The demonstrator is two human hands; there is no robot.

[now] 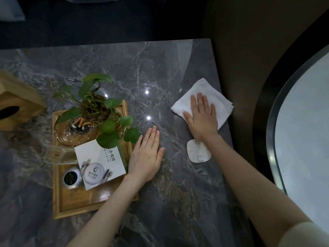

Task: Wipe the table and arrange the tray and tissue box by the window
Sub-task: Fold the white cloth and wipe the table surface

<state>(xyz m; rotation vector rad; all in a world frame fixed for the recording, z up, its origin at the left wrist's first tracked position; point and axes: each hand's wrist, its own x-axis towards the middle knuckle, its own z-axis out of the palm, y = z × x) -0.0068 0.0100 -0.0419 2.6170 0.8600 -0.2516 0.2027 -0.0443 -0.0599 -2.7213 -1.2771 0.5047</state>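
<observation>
Here the right hand [202, 118] lies flat, fingers spread, pressing down on a folded white cloth [210, 97] near the right edge of the grey marbled table [160, 72]; its grip is open, the palm simply bearing on the cloth rather than closing round it. The left hand [146, 155] rests palm down on the bare table, fingers straight and together, its grip open and holding nothing, its thumb side just beside the right rim of the wooden tray [74, 209]. The tray sits on the left half of the table and carries a glass ashtray [78, 131] with cigarette butts, a leafy potted plant [96, 106], a white printed card [99, 164] and a small dark-topped jar [71, 177]. A clear glass piece [55, 155] overlaps the tray's left rim. The wooden tissue box [16, 104] stands at the table's far left edge, apart from the tray. A small white rounded pad [198, 152] lies on the table just below the right wrist. To the right, beyond the table, curves a dark-framed pale window [302, 131].
</observation>
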